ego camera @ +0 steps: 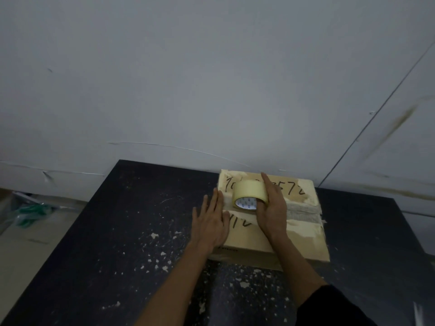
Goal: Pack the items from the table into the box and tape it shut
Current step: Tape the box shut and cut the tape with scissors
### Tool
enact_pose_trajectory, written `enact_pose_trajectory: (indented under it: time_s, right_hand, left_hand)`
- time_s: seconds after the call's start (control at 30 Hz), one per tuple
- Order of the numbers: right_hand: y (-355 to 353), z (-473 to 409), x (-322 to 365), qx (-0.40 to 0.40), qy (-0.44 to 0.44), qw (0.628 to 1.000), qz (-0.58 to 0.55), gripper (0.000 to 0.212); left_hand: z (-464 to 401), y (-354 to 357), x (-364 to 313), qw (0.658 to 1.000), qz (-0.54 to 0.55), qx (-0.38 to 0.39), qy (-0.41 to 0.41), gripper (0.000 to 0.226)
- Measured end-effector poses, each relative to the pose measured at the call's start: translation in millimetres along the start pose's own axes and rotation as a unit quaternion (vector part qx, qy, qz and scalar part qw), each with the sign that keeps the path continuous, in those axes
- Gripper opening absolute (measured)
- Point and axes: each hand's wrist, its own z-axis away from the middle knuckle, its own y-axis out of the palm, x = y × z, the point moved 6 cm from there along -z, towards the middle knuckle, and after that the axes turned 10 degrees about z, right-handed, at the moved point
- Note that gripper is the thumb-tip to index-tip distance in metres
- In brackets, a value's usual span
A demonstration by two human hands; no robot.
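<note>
Two hands work on a closed cardboard box (270,234) at the far right of the dark, speckled desk (117,231); the left hand (210,221) lies flat, fingers straight, on the box's left edge; the right hand (271,208) has its grip around a roll of tape (249,194) standing on the box's middle seam; a black sleeve (334,307) covers the right forearm.

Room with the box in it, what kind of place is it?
Probably a workroom or storeroom: a paint-speckled dark table, a bare scuffed wall, and a worn cardboard box being taped with a tape roll.
</note>
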Motion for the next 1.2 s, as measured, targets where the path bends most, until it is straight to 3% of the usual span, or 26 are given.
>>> enact_pose_trajectory:
  time_s: [0.1,0.2,0.3,0.5,0.67,0.93,1.07,1.2]
  right_hand:
    - [-5.4,-0.2,-1.6,-0.021,0.005,1.000,0.002,0.084]
    - [-4.3,-0.2,-7.0,-0.012,0.026,0.999,-0.036,0.081]
    - [3.1,1.0,-10.8,0.017,0.056,0.998,-0.030,0.077]
    - [5.3,1.2,-12.8,0.013,0.037,0.995,0.088,0.055]
    - [3.7,-0.7,-15.3,0.021,0.037,0.999,0.030,0.056]
    - [-13.9,3.7,-17.6,-0.043,0.067,0.996,-0.045,0.064]
    - [-9.7,4.3,-25.2,-0.007,0.087,0.994,-0.070,0.068]
    - [-0.8,7.1,-26.1,0.047,0.059,0.997,-0.018,0.067]
  left_hand:
    - [-0.5,0.1,-0.7,0.999,-0.034,-0.012,0.010,0.062]
    - [-1.8,0.7,-7.4,0.993,-0.092,-0.027,0.073,0.064]
    - [-7.6,6.5,-11.6,0.984,-0.131,0.002,0.117,0.068]
    - [-9.6,10.3,-11.5,0.986,-0.128,0.006,0.109,0.073]
    - [-8.1,6.6,-13.4,0.988,-0.117,0.010,0.101,0.073]
    - [-6.7,3.7,-18.5,0.987,-0.134,0.021,0.090,0.080]
    - [-3.2,11.3,-27.9,0.985,-0.140,0.001,0.101,0.089]
    - [-1.0,21.1,-35.2,0.985,-0.144,0.004,0.098,0.099]
